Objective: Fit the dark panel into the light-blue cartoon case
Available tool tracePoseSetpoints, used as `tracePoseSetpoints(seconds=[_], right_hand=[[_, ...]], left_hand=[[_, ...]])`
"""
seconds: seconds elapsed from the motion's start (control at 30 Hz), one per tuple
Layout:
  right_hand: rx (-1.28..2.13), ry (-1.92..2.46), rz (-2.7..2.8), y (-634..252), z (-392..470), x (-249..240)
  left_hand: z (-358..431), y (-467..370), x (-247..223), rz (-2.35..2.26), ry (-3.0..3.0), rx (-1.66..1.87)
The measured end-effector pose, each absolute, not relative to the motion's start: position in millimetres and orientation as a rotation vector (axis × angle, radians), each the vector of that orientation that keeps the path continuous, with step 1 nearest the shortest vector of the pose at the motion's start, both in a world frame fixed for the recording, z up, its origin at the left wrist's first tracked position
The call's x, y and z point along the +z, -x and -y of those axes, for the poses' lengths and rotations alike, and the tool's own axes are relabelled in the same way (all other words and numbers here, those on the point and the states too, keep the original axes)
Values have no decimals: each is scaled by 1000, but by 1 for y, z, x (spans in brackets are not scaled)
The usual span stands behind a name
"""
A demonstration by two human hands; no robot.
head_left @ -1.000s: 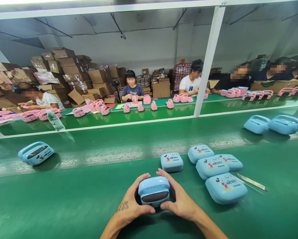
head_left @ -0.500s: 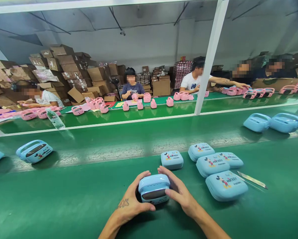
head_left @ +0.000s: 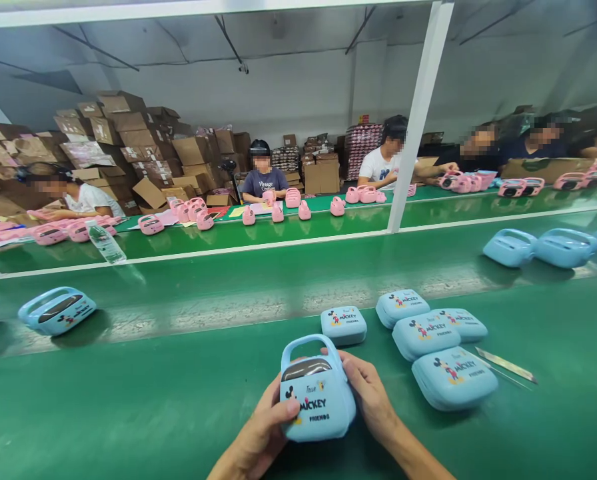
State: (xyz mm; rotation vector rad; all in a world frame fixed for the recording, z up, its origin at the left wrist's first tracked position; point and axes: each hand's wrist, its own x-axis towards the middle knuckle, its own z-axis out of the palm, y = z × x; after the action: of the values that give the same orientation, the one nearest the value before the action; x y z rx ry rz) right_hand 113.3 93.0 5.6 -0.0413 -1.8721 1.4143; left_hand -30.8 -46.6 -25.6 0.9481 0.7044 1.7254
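Both my hands hold a light blue plastic case (head_left: pixel 314 393) with a carry handle, a dark window and a cartoon mouse print, tilted up with its printed face toward me. My left hand (head_left: pixel 261 432) grips its lower left side, thumb on the front. My right hand (head_left: pixel 371 399) grips its right side. The case is just above the green work surface (head_left: pixel 128 413). Several blue printed covers (head_left: pixel 451 375) lie to the right, and a smaller one (head_left: pixel 344 324) lies just beyond the case.
Metal tweezers (head_left: pixel 506 364) lie right of the covers. Finished blue cases ride the conveyor belt at left (head_left: pixel 56 310) and right (head_left: pixel 538 247). A white post (head_left: pixel 418 120) stands ahead. Across the line, several people work on pink cases (head_left: pixel 298 208); cardboard boxes (head_left: pixel 128 143) are stacked behind.
I have turned the blue case from lying with its top toward me to standing with its printed front facing me. The finished case on the belt at left has drifted further left.
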Motion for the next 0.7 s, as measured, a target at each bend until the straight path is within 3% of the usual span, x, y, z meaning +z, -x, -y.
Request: tracePoseSetpoints(seconds=[0.37,0.7], right_hand=[[1166,54,1959,-116,-78,17],[1293,46,1934,-116,-79,11]], left_hand=[[38,34,-48,-646,-681,1706],[40,24,-30,-713,-622,1742]])
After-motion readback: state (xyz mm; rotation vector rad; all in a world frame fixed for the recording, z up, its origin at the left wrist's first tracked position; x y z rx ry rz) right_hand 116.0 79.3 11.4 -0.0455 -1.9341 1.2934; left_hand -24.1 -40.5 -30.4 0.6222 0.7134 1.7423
